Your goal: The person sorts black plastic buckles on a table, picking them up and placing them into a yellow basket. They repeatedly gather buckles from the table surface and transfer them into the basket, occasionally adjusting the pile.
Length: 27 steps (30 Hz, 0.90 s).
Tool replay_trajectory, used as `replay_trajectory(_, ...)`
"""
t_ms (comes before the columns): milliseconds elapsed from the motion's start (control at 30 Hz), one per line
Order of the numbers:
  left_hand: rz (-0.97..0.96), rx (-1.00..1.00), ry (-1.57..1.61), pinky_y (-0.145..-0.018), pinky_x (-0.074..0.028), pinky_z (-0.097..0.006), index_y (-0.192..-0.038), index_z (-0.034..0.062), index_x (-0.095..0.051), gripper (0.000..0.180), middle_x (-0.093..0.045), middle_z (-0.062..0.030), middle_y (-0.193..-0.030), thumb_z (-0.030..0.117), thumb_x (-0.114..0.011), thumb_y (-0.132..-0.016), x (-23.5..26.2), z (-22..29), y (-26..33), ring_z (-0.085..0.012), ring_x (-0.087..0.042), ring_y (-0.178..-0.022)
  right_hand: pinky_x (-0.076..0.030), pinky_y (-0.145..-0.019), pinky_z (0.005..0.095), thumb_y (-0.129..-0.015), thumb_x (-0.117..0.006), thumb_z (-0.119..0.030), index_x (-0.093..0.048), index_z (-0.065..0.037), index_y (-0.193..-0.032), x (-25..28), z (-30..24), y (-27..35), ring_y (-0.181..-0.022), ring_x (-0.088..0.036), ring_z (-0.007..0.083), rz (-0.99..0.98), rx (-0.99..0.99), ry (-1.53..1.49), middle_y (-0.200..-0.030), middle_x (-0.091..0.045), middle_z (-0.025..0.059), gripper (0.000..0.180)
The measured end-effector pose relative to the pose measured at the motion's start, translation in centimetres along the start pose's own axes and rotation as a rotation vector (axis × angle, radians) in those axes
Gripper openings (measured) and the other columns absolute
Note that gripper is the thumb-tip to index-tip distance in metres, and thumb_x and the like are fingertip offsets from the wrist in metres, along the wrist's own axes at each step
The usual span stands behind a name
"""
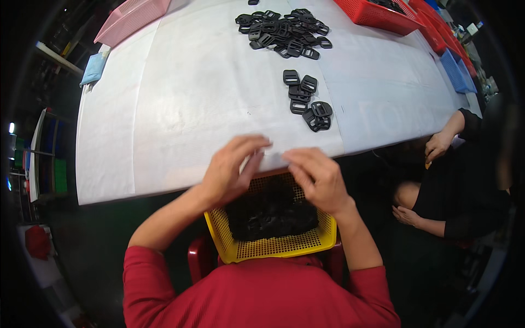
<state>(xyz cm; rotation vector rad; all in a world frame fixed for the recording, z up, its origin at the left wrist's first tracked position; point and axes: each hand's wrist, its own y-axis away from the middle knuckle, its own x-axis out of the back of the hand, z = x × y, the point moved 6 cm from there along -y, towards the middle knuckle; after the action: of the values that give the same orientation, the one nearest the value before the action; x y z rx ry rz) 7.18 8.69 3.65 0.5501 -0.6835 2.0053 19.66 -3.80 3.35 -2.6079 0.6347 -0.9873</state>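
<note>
Hands meet at the near edge of the white-covered table (180,109), directly above a yellow perforated basket (273,246) that rests on the person's lap and holds a dark heap of black plastic buckles (272,210). The left hand (229,167) is curled with its fingertips bent toward the right hand (317,175), whose fingers are likewise bent inward; the 2 hands are close together, and something small and pale seems pinched between them, though blur hides what it is. Farther out on the table, a loose cluster of black buckles (306,101) lies a little right of centre, and a larger pile of buckles (284,33) sits well beyond it near the far edge. A pink basket (131,19) stands at the far left corner, a red basket (377,13) at the far right, with blue trays (456,71) along the right side. Another person (465,180) in dark clothing sits at the right, near the table's corner, with both hands low by the lap.
</note>
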Motion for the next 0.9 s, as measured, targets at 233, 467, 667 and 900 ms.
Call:
replay_trajectory(233, -0.19, -0.443, -0.288, -0.102, -0.044, -0.038, -0.129, 0.0015, -0.056, 0.043, -0.055, -0.016, -0.134, 0.003, -0.053, -0.086, -3.7, -6.1, -16.0, -0.0311, -0.052, -0.124, -0.049, -0.091, 0.0377, -0.086, -0.063, -0.008, -0.068, -0.003, -0.109, 3.4, 8.5, -9.3, -0.106, -0.059, 0.0307, 0.117, -0.038, 0.355, -0.114, -0.065, 0.0109, 0.024)
replay_trajectory(467, -0.126, -0.38, -0.412, -0.09, -0.052, -0.037, -0.125, 0.0054, -0.06, 0.041, -0.062, -0.0134, -0.125, 0.003, -0.058, -0.084, -3.0, -8.1, -13.3, -0.0285, -0.061, -0.112, -0.052, -0.085, 0.0359, -0.082, -0.066, -0.01, -0.067, -0.003, -0.104, 1.4, 11.1, -10.4, -0.106, -0.059, 0.0259, -0.052, -0.006, 0.564, -0.114, -0.065, 0.0072, 0.023)
replay_trajectory(667, -0.094, 0.291, 0.05, -0.075, -0.054, -0.033, -0.113, 0.0057, -0.068, 0.027, -0.072, -0.0132, -0.087, 0.01, -0.065, -0.087, 2.2, -7.2, -10.0, -0.0251, -0.069, -0.082, -0.055, -0.073, 0.0365, -0.082, -0.058, -0.005, -0.063, -0.002, -0.106, 0.7, 10.7, -10.7, -0.095, -0.063, 0.027, -0.056, 0.037, 0.808, -0.104, -0.067, 0.0098, 0.025)
replay_trajectory(900, -0.106, 0.215, -0.142, -0.075, -0.053, -0.034, -0.097, 0.0079, -0.075, 0.019, -0.068, -0.0105, -0.088, 0.019, -0.071, -0.082, 4.0, -9.1, -7.1, -0.0252, -0.066, -0.081, -0.052, -0.075, 0.0373, -0.089, -0.061, -0.012, -0.068, -0.002, -0.101, -3.6, 6.0, -12.6, -0.084, -0.066, 0.0299, -0.169, -0.237, 0.154, -0.089, -0.068, 0.0136, 0.017)
